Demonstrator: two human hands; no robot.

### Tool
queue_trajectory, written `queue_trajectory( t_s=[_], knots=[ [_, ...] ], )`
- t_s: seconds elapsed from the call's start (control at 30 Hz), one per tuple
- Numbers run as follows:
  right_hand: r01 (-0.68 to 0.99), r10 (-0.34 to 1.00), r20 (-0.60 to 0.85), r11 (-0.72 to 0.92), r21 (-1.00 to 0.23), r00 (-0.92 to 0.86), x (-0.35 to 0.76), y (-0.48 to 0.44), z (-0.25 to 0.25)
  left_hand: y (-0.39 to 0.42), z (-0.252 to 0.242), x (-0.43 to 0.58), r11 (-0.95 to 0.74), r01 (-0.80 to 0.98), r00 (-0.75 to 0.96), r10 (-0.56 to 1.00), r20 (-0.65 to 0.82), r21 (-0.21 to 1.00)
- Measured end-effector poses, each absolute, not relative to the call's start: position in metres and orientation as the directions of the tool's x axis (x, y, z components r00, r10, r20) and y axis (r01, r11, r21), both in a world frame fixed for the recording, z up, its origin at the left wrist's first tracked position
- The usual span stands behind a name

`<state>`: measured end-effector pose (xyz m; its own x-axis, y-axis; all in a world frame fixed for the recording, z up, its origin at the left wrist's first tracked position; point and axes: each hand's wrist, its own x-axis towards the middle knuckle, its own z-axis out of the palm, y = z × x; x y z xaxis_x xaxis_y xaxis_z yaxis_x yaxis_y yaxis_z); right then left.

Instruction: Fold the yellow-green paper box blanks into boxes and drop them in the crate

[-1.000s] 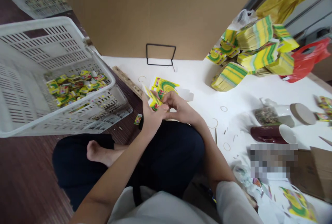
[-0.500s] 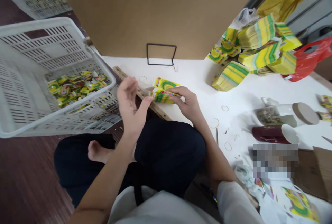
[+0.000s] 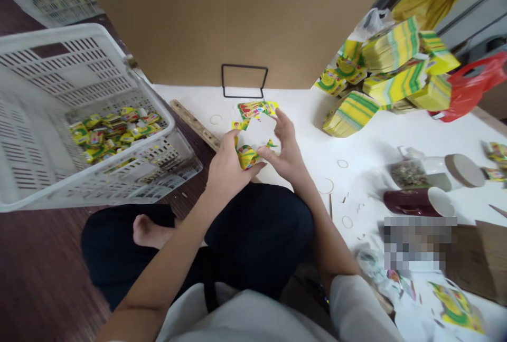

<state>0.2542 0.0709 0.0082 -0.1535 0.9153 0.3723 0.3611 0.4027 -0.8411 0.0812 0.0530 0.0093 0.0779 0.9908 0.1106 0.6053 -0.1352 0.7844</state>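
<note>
Between my two hands is a yellow and green printed carton (image 3: 247, 157), with a white face (image 3: 259, 132) turned upward. My left hand (image 3: 227, 168) grips its left and near side, thumb on top and fingers beneath. On the right side my right hand (image 3: 288, 146) holds it between thumb and fingers. Just beyond, more yellow, green and red printed card (image 3: 257, 108) shows on the white table (image 3: 304, 115); I cannot tell if it is a separate piece. A black wire frame (image 3: 244, 81) stands behind, against a big cardboard box (image 3: 237, 20).
At left, a white plastic basket (image 3: 85, 33) holds many small yellow-green boxes (image 3: 114, 131). Bundled flat cartons (image 3: 350, 115) are piled back right. A jar (image 3: 435, 170), a maroon mug (image 3: 407, 202) and rubber bands (image 3: 327, 186) lie to the right. A wooden strip (image 3: 194, 124) edges the table.
My left hand, raised and spread before, has come down to the right onto the carton. The carton has been turned, so a white face now shows. My right hand has shifted its grip.
</note>
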Motion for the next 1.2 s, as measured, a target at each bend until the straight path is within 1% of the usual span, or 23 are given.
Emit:
queue_trajectory(
  t_s=[0.07, 0.13, 0.17, 0.23, 0.3, 0.37, 0.53, 0.6, 0.67, 0.7, 0.73, 0.8, 0.87, 0.9, 1.03, 1.13, 1.2],
  knots=[
    [0.21, 0.955, 0.193, 0.241, -0.947, -0.226, 0.252, 0.068, 0.004, 0.051, 0.002, 0.085, -0.213, 0.564, 0.095, 0.977, 0.193, 0.798],
    [0.143, 0.963, 0.028, 0.068, -0.987, -0.269, 0.251, 0.064, 0.002, 0.05, -0.004, 0.089, -0.297, 0.538, 0.121, 0.953, 0.277, 0.789],
    [0.128, 0.962, -0.03, 0.006, -0.992, -0.272, 0.25, 0.062, 0.002, 0.05, -0.007, 0.09, -0.336, 0.532, 0.135, 0.94, 0.314, 0.777],
    [0.122, 0.952, -0.095, -0.062, -0.991, -0.292, 0.249, 0.06, 0.004, 0.048, -0.011, 0.092, -0.401, 0.523, 0.173, 0.914, 0.368, 0.752],
    [0.152, 0.931, -0.117, -0.068, -0.986, -0.345, 0.248, 0.059, 0.007, 0.046, -0.013, 0.093, -0.438, 0.52, 0.218, 0.898, 0.383, 0.733],
    [0.185, 0.904, -0.093, -0.016, -0.983, -0.417, 0.248, 0.06, 0.011, 0.043, -0.012, 0.092, -0.419, 0.532, 0.244, 0.908, 0.341, 0.736],
    [0.251, 0.844, 0.046, 0.211, -0.945, -0.535, 0.252, 0.064, 0.017, 0.045, -0.009, 0.093, -0.26, 0.553, 0.245, 0.959, 0.144, 0.792],
    [0.298, 0.798, 0.082, 0.316, -0.901, -0.596, 0.253, 0.066, 0.016, 0.049, -0.014, 0.095, -0.275, 0.56, 0.27, 0.952, 0.141, 0.781],
    [0.331, 0.764, 0.121, 0.409, -0.85, -0.634, 0.255, 0.067, 0.014, 0.052, -0.02, 0.099, -0.321, 0.577, 0.28, 0.942, 0.187, 0.751],
    [0.338, 0.763, 0.145, 0.438, -0.833, -0.63, 0.255, 0.068, 0.012, 0.053, -0.023, 0.099, -0.335, 0.588, 0.259, 0.94, 0.222, 0.736],
    [0.341, 0.777, 0.173, 0.449, -0.826, -0.605, 0.255, 0.068, 0.01, 0.053, -0.024, 0.099, -0.336, 0.602, 0.217, 0.942, 0.256, 0.725],
    [0.348, 0.844, 0.232, 0.429, -0.834, -0.484, 0.256, 0.069, 0.007, 0.053, -0.023, 0.095, -0.304, 0.637, 0.115, 0.946, 0.302, 0.709],
    [0.36, 0.889, 0.272, 0.405, -0.84, -0.368, 0.256, 0.07, 0.007, 0.051, -0.019, 0.085, -0.268, 0.647, 0.076, 0.954, 0.289, 0.714],
    [0.368, 0.891, 0.28, 0.41, -0.835, -0.357, 0.257, 0.071, 0.007, 0.05, -0.016, 0.079, -0.253, 0.644, 0.079, 0.961, 0.266, 0.722],
    [0.426, 0.836, 0.226, 0.465, -0.776, -0.5, 0.259, 0.072, 0.009, 0.051, -0.007, 0.058, -0.234, 0.63, 0.126, 0.972, 0.2, 0.74],
    [0.452, 0.821, 0.214, 0.486, -0.748, -0.529, 0.261, 0.073, 0.008, 0.054, -0.002, 0.049, -0.25, 0.65, 0.164, 0.968, 0.189, 0.717],
    [0.426, 0.804, 0.237, 0.509, -0.748, -0.545, 0.261, 0.073, 0.007, 0.055, 0.001, 0.047, -0.264, 0.666, 0.186, 0.964, 0.188, 0.698]
  ],
)
